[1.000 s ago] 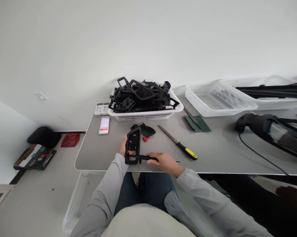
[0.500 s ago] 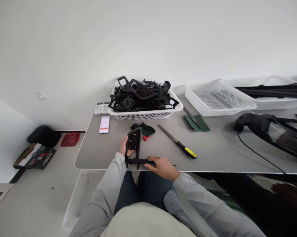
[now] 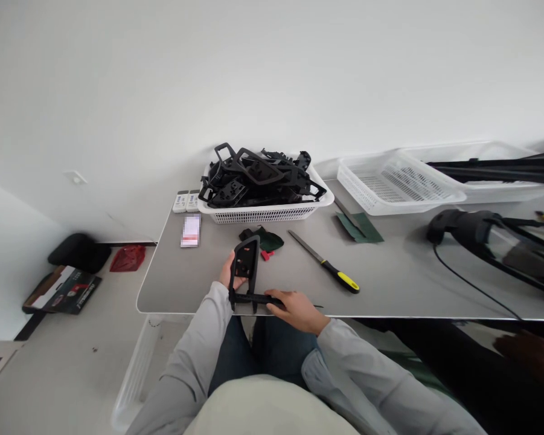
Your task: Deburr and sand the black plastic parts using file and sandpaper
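My left hand (image 3: 227,269) is closed around a black plastic frame (image 3: 246,243), tilted upright just above the table's front edge. My right hand (image 3: 296,309) grips a black caliper (image 3: 249,298) by its slide, fingers wrapped over it. The caliper's jaws straddle the lower end of the frame; whether both touch it I cannot tell. Behind the frame lie a crumpled dark green piece (image 3: 272,240) and a small red piece (image 3: 267,255). A file (image 3: 342,276) with a black and yellow handle rests to the right.
A white basket (image 3: 267,215) heaped with black plastic parts stands against the wall. Further right are green sandpaper-like sheets (image 3: 369,231), white baskets (image 3: 389,206) and a black corded object (image 3: 493,241). A phone (image 3: 191,231) lies at left. Another person's hand (image 3: 525,353) shows at lower right.
Almost nothing differs. The view has shifted very slightly; both hands keep their hold on the frame and the caliper.
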The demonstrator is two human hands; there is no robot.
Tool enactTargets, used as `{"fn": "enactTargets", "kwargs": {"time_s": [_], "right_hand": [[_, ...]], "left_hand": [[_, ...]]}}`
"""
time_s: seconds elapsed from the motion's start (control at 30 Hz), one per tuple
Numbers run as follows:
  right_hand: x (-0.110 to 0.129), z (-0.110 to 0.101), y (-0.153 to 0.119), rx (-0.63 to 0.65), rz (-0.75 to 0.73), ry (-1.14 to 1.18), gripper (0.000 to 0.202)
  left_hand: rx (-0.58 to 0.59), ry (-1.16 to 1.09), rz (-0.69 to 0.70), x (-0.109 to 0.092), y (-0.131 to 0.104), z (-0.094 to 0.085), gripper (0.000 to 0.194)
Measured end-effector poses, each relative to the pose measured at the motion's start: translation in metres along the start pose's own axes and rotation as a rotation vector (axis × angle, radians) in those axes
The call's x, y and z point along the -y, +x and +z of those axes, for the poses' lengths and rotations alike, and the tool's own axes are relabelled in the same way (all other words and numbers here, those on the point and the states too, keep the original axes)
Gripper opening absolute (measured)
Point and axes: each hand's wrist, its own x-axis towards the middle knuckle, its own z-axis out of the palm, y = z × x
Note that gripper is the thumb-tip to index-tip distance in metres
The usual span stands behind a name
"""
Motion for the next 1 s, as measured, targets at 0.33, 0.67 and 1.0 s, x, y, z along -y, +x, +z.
{"fn": "enactTargets", "kwargs": {"time_s": [0.33, 0.67, 1.0], "right_hand": [[-0.011, 0.012, 0.003, -0.077, -0.08, -0.018, 0.042], [-0.023, 0.04, 0.004, -0.405, 0.095, -0.057, 0.044], [-0.034, 0.05, 0.015, -0.713, 0.365, -0.026, 0.047]], "left_hand": [[-0.001, 0.028, -0.006, 0.001, 0.01, -0.006, 0.042], [-0.025, -0.032, -0.002, -0.003, 0.009, 0.002, 0.05], [-0.027, -0.065, 0.02, -0.003, 0.007, 0.006, 0.045]]}}
